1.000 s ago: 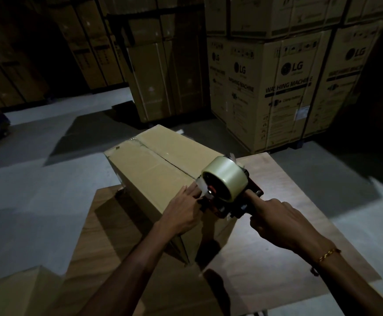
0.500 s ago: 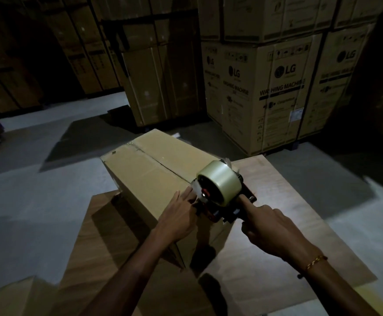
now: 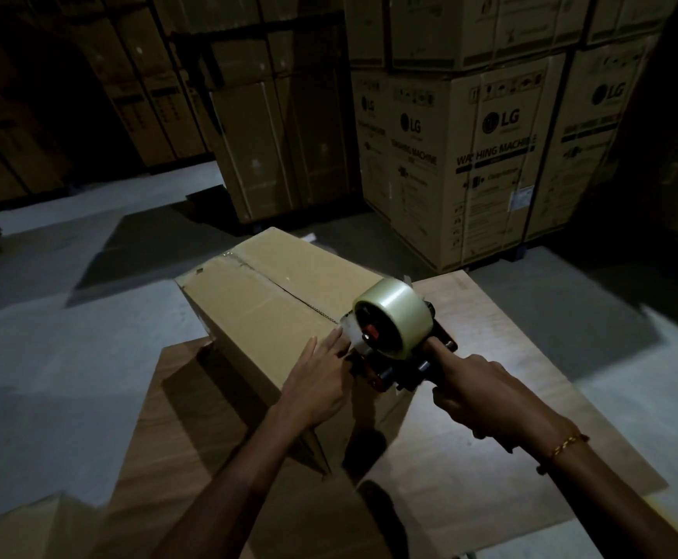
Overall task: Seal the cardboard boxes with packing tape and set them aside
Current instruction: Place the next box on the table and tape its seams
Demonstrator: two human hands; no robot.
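1. Dim warehouse, tall stacked cartons (image 3: 486,163) behind; the wooden counter (image 3: 490,445) carries my box (image 3: 256,316).
2. Over the last second little has shifted: the tape dispenser (image 3: 394,328) has stayed at the box's near top edge, so I judge the strip is only being anchored and the seam run is not yet made.
3. My right hand (image 3: 478,393) is curled round the dispenser handle; my left hand (image 3: 321,381) lies flat, fingers straight, pressing the tape end down.
4. The box sits closed, its centre seam (image 3: 285,290) bare for most of its length.
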